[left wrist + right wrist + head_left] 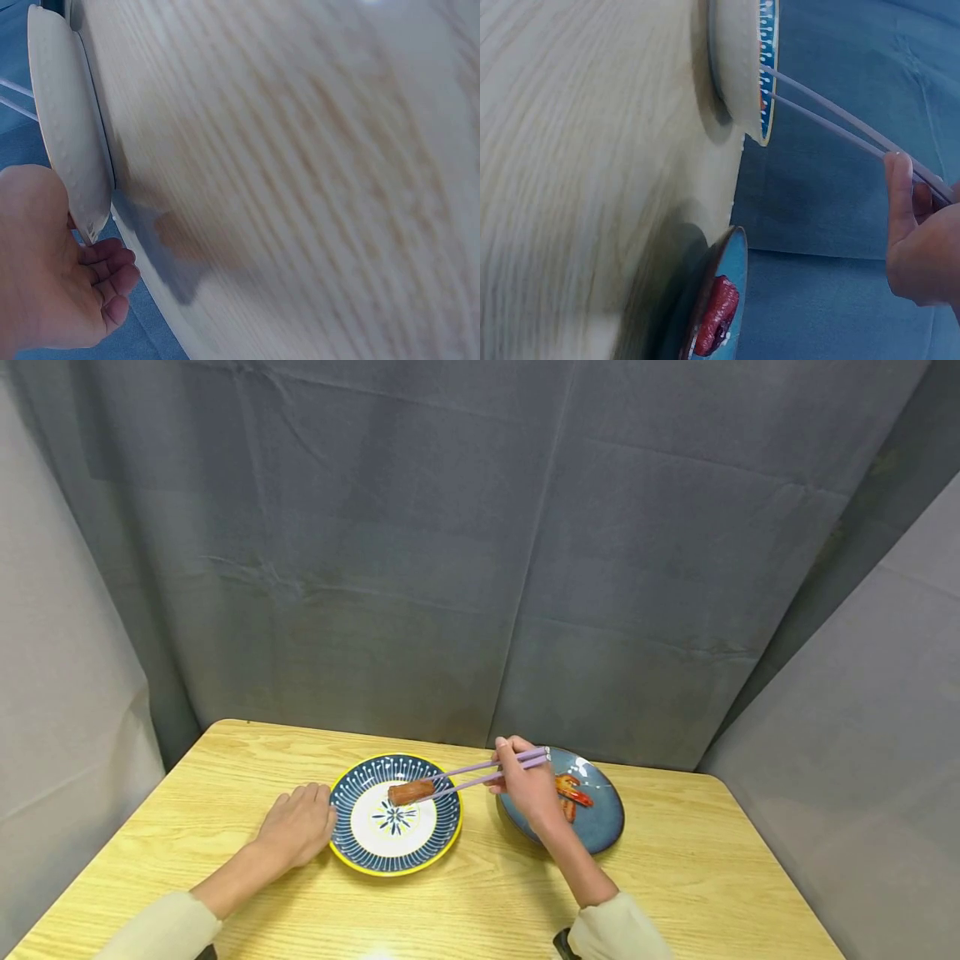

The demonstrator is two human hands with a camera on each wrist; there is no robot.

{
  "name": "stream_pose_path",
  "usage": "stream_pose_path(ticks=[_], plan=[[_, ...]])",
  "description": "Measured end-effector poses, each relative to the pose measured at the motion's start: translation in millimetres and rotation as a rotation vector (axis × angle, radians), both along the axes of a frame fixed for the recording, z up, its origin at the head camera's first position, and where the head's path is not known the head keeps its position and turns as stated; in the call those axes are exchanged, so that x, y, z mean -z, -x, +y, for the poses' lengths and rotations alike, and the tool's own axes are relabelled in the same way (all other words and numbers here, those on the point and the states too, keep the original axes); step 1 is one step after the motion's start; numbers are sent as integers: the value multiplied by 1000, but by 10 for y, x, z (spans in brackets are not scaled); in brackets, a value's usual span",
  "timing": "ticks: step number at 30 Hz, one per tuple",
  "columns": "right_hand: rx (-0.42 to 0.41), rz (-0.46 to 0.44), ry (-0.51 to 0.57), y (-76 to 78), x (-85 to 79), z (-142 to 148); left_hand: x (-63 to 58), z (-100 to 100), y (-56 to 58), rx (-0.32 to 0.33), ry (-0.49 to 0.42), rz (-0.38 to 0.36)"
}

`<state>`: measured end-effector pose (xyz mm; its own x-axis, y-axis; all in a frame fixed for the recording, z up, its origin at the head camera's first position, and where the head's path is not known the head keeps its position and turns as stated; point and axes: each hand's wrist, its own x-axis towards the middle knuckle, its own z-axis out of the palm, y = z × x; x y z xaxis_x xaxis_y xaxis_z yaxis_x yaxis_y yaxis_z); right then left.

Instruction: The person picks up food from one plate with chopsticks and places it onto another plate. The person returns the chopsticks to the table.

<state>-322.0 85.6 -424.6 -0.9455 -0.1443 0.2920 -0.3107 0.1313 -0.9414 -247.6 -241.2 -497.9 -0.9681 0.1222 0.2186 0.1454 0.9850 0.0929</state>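
Observation:
In the head view, a round plate point(396, 862) with a blue-and-white pattern and yellow rim stands on the table. My left hand point(295, 828) grips its left edge; the left wrist view shows the fingers point(112, 274) curled at the rim. With my right hand point(527, 787) I hold a pair of lilac chopsticks point(474, 775). Their tips lie at a reddish-brown piece of food point(408, 792) over the plate's white centre. Whether that piece touches the plate, I cannot tell. The right wrist view mostly hides it behind the plate's wall point(739, 67).
Under my right forearm stands a blue-grey plate point(604, 827), partly covered by that arm. It bears several glossy orange-red food pieces point(573, 793). Grey cloth point(375, 568) hangs behind the wooden table point(480, 902), and pale cloth hangs at both sides.

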Motion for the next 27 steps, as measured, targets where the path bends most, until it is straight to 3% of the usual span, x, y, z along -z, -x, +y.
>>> stream_pose_path(ticks=[5,13,27], plan=[[-19,10,-48,16,56,-71,-7,4,-3,0,3,0],[-20,-19,-35,45,111,-174,-11,8,-6,-4,7,13],[102,12,-5,42,133,-251,1,17,8,3,14,7]])
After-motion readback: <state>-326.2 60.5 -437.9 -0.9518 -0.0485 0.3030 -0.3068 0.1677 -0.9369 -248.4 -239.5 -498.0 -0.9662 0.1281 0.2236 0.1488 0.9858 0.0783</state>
